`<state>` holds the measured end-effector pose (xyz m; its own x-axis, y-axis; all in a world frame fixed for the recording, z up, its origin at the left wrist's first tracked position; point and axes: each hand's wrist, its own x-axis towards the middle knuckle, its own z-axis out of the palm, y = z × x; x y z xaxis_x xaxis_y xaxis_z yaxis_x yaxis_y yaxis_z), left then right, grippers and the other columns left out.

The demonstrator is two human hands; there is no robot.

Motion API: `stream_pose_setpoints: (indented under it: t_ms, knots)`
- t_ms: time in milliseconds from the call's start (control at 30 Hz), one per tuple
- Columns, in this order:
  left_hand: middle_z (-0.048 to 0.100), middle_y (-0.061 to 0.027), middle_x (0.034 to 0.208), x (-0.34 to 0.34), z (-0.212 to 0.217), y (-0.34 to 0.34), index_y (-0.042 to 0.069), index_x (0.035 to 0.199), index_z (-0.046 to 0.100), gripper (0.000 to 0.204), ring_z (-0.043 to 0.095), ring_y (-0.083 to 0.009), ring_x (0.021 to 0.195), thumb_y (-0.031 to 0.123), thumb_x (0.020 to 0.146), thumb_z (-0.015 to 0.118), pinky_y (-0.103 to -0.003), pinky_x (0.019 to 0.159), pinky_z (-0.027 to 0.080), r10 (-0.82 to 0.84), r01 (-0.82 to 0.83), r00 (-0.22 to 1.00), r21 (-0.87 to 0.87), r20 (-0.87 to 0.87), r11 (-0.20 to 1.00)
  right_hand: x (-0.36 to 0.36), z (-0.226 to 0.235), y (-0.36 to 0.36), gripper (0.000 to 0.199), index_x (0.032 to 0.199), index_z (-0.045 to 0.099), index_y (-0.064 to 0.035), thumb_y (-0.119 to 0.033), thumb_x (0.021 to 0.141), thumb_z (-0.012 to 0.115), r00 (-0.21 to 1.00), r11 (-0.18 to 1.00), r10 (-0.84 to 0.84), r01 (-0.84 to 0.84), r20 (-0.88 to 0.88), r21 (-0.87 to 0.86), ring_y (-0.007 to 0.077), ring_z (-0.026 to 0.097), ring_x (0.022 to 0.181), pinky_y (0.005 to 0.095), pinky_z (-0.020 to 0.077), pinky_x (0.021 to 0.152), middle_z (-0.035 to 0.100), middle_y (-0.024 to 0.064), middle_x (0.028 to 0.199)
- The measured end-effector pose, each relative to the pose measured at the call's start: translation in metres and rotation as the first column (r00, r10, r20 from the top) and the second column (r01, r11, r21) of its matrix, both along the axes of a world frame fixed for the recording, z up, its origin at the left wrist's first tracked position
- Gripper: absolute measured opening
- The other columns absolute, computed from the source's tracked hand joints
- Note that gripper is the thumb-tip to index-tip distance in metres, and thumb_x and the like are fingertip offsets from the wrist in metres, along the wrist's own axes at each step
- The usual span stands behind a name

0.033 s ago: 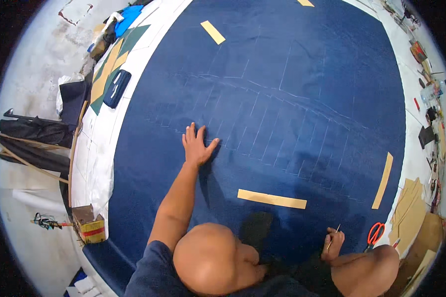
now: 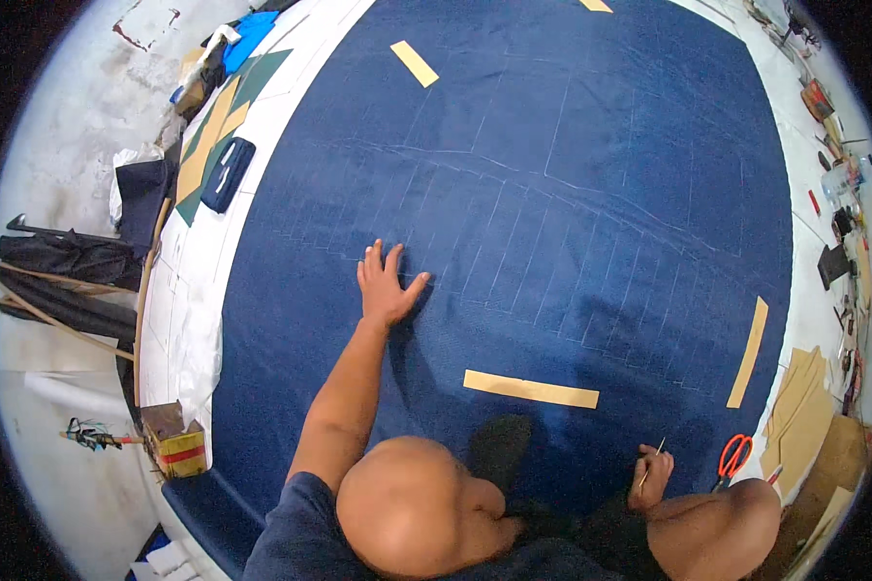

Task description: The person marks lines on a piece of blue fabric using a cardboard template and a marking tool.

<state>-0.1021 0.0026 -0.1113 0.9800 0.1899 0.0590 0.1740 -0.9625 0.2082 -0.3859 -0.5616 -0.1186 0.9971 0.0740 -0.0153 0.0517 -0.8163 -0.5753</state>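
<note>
A large dark blue cloth (image 2: 436, 232) is spread out in front of me, with thin pale lines drawn over its middle in steps and long strokes. My left hand (image 2: 389, 288) lies flat on it with fingers spread, beside the left end of the lines. Close to my body on the right, my right hand (image 2: 653, 476) is closed round a thin, pale, pencil-like stick (image 2: 660, 447) whose tip points up; its exact kind is too small to tell. Between the hands, a tan card strip (image 2: 531, 389) rests on the cloth. Scissors (image 2: 734, 457) with orange handles lie right of my right hand.
More tan strips lie on the cloth: one at the right (image 2: 748, 353), one at the far left (image 2: 415, 64). A dark blue case (image 2: 229, 174) sits along the white left edge. Tan card pieces (image 2: 794, 416) are stacked at the right. A box (image 2: 179, 450) stands near left.
</note>
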Motion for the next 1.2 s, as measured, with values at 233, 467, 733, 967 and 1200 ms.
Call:
stream_pose_setpoints:
  t_ms: [233, 467, 733, 967, 1200]
  knots:
    - [0.035, -0.0217, 0.156, 0.007, 0.006, -0.006, 0.009, 0.134, 0.06, 0.077, 0.023, -0.041, 0.148, 0.065, 0.082, 0.064, -0.057, 0.12, 0.014, -0.167, 0.174, 0.981, 0.072, -0.098, 0.982, 0.002, 0.001, 0.002, 0.01, 0.104, 0.052, -0.0027, -0.01, 0.098, 0.05, 1.0, 1.0, -0.017, 0.017, 0.014, 0.009, 0.0354, 0.056, 0.106, 0.0551, 0.028, 0.106, 0.063, 0.0182, 0.114]
    - [0.034, -0.0235, 0.155, 0.003, 0.001, -0.01, 0.007, 0.132, 0.061, 0.075, 0.024, -0.042, 0.147, 0.063, 0.082, 0.066, -0.057, 0.119, 0.015, -0.173, 0.175, 0.984, 0.066, -0.035, 0.982, 0.006, 0.005, 0.003, 0.009, 0.103, 0.052, -0.0036, -0.011, 0.098, 0.05, 1.0, 1.0, 0.002, -0.002, -0.002, 0.01, 0.0354, 0.055, 0.104, 0.0538, 0.0294, 0.105, 0.063, 0.0182, 0.115]
    - [0.032, -0.0213, 0.156, 0.003, 0.006, -0.029, 0.01, 0.131, 0.061, 0.072, 0.024, -0.0408, 0.147, 0.06, 0.08, 0.069, -0.057, 0.12, 0.015, -0.341, 0.343, 0.938, 0.041, -0.064, 0.938, 0.008, 0.011, 0.006, 0.007, 0.101, 0.052, -0.0046, -0.01, 0.098, 0.05, 1.0, 0.999, -0.026, 0.026, -0.017, 0.025, 0.0355, 0.055, 0.104, 0.0551, 0.0285, 0.106, 0.064, 0.0173, 0.115]
    - [0.033, -0.0209, 0.156, 0.005, 0.007, -0.039, 0.01, 0.131, 0.061, 0.071, 0.025, -0.041, 0.147, 0.06, 0.08, 0.069, -0.057, 0.12, 0.015, -0.371, 0.373, 0.926, -0.018, 0.066, 0.928, 0.01, 0.016, 0.009, 0.008, 0.099, 0.052, -0.0037, -0.011, 0.097, 0.051, 0.999, 1.0, -0.023, 0.023, -0.027, 0.008, 0.0349, 0.056, 0.104, 0.0551, 0.0302, 0.104, 0.064, 0.017, 0.114]
    - [0.032, -0.0222, 0.157, 0.004, 0.007, -0.054, 0.012, 0.132, 0.061, 0.072, 0.023, -0.0416, 0.148, 0.062, 0.081, 0.068, -0.057, 0.121, 0.013, -0.443, 0.447, 0.891, 0.013, -0.099, 0.895, 0.014, 0.022, 0.014, 0.008, 0.095, 0.052, -0.0042, -0.012, 0.098, 0.051, 0.998, 0.997, -0.043, 0.045, -0.043, 0.06, 0.0346, 0.057, 0.103, 0.0539, 0.0309, 0.104, 0.065, 0.0174, 0.111]
